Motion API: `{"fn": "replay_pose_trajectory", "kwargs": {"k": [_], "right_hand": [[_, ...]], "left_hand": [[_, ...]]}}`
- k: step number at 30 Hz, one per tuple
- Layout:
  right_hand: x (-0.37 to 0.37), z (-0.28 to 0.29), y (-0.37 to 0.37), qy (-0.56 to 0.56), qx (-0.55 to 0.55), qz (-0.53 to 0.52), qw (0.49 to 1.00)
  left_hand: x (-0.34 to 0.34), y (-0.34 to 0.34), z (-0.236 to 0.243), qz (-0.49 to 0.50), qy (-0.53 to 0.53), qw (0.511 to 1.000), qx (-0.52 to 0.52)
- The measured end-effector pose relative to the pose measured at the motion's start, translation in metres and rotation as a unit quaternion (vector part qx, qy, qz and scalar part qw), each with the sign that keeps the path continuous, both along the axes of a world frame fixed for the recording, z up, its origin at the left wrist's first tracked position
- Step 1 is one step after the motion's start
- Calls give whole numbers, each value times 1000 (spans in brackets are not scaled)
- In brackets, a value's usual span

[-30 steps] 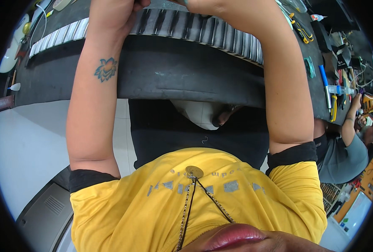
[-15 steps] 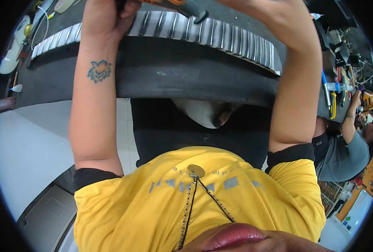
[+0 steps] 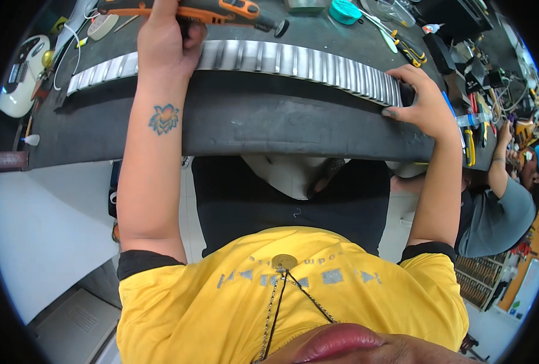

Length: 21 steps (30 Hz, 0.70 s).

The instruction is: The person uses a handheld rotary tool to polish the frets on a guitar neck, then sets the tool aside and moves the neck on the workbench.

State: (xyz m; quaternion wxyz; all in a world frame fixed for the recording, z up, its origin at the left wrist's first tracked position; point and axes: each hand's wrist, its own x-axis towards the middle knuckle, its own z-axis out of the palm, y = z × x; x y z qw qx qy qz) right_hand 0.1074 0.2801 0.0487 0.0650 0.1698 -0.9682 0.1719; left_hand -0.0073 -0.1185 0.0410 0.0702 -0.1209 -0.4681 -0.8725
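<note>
A long guitar neck (image 3: 275,59), its face silvery and crossed by raised fret-like ridges, lies across the dark workbench. Wrapped in my left hand (image 3: 167,51) is an orange and black rotary tool (image 3: 221,13), held above the neck's far edge. The tool's small dark disc (image 3: 282,28) points right, apart from the ridges. My right hand (image 3: 424,100) grips the neck's right end, thumb on the near edge and fingers on the far edge. My left wrist and hand hide part of the neck's left half.
A teal round container (image 3: 344,11) and yellow-black pliers (image 3: 410,48) lie beyond the neck. Pens and a clear bottle (image 3: 474,119) sit at right. A white device (image 3: 23,79) stands at far left. Another person (image 3: 500,209) works along the bench at right.
My right hand has come down from the top of the view onto the neck's right end. The rotary tool has moved left with my left hand.
</note>
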Motion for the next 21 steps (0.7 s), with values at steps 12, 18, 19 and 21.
{"fn": "replay_pose_trajectory", "kwargs": {"k": [12,18,19,21], "right_hand": [[-77,71,-137,22,-184,158,970],[-78,63,-160,-58,-220,111,967],[-80,55,-160,-53,-228,121,965],[-79,45,-154,-46,-234,124,963]], "left_hand": [[5,55,12,46,-64,995,-64],[4,55,6,68,-12,991,-116],[6,53,3,69,-22,990,-123],[7,59,2,75,-21,989,-123]]}}
